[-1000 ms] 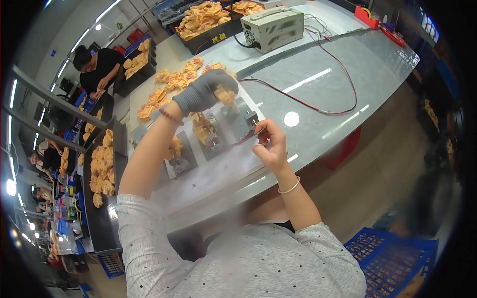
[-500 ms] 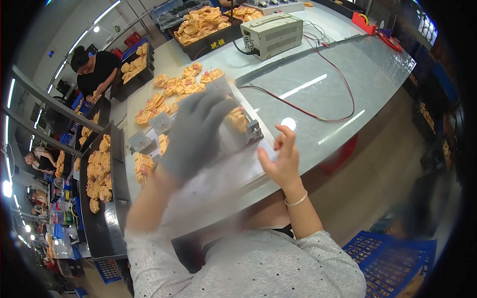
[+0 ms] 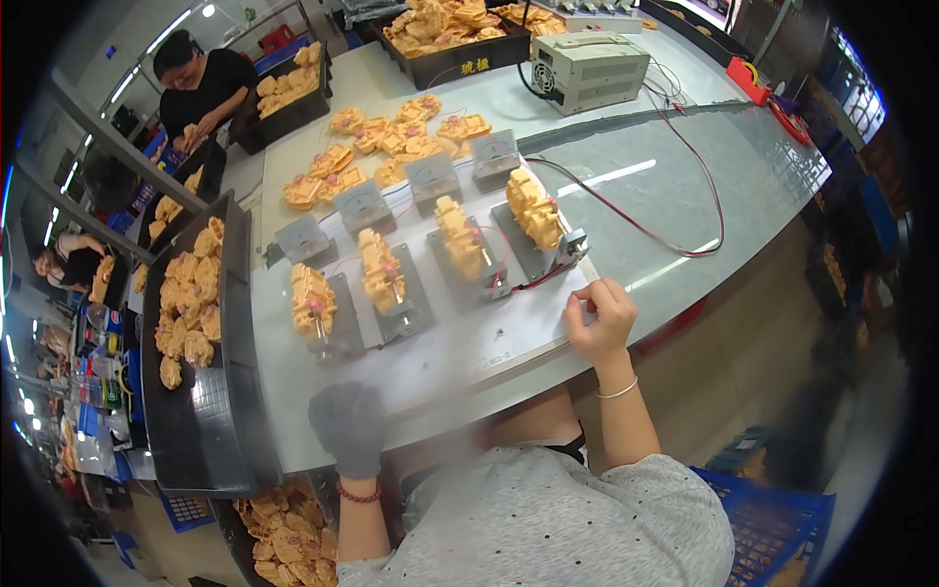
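My left hand point(image 3: 347, 426), in a grey glove, is by the table's front edge below the white board; motion blur hides its fingers. My right hand point(image 3: 602, 318) is bare and loosely closed, with nothing showing in it, at the board's right front corner. On the white board point(image 3: 460, 352), several yellow-orange plastic parts point(image 3: 377, 269) stand in a row on grey plates, each at a small metal clamp point(image 3: 497, 286). Thin red wires run near them. Behind the row sits a line of clear-cased dial meters point(image 3: 433, 179). Neither hand touches the plastic parts.
More yellow-orange parts point(image 3: 391, 137) lie behind the meters. Black trays of them stand left point(image 3: 240, 391) and at the back point(image 3: 455, 64). A beige power supply box point(image 3: 592, 73) and a red-black cable point(image 3: 699, 186) are on the right. A co-worker point(image 3: 201, 93) sits back left.
My left hand has drawn back from over the board to the front edge, uncovering the row of parts. My right hand's fingers have curled closed. The head view has shifted.
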Demonstrator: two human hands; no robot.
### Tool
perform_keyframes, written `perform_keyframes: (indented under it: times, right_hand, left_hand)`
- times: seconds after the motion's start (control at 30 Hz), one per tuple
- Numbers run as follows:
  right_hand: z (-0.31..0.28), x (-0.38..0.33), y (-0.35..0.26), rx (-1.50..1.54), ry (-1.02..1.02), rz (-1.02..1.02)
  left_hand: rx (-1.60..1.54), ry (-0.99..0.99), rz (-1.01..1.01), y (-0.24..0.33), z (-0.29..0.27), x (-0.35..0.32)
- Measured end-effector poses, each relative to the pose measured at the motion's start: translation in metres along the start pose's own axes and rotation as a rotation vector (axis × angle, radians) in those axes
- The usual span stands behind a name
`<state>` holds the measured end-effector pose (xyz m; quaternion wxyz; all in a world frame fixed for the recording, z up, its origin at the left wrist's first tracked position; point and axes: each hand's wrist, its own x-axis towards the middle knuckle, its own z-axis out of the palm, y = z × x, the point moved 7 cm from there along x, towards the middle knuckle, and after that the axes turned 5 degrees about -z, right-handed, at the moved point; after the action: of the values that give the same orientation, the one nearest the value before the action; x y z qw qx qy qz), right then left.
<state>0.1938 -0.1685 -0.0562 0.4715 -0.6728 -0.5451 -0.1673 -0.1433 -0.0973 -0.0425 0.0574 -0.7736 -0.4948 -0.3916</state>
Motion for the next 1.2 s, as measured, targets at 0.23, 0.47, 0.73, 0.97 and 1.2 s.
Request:
perform_keyframes:
  times: [0.23, 0.47, 0.73, 0.97, 1.2]
  right_hand:
    - [-0.003, 0.003, -0.034, 0.041, -0.022, -0.071]
    - [0.049, 0.005, -0.081, 0.211, -0.364, -0.139]
    - [0.053, 0.003, -0.084, 0.151, -0.344, -0.215]
    - [0.055, 0.002, -0.076, 0.266, -0.417, -0.039]
    - [0.055, 0.011, -0.048, 0.659, -0.43, 0.368]
  left_hand:
    - [0.031, -0.029, -0.103, -0.013, 0.005, 0.006]
    - [-0.115, -0.017, 0.032, 0.051, 0.002, 0.028]
    - [-0.154, -0.366, 0.126, 0.06, 0.042, 0.028]
    - [-0.178, -0.36, 0.134, 0.061, 0.039, 0.031]
    - [-0.841, -0.394, -0.513, 0.017, 0.068, 0.043]
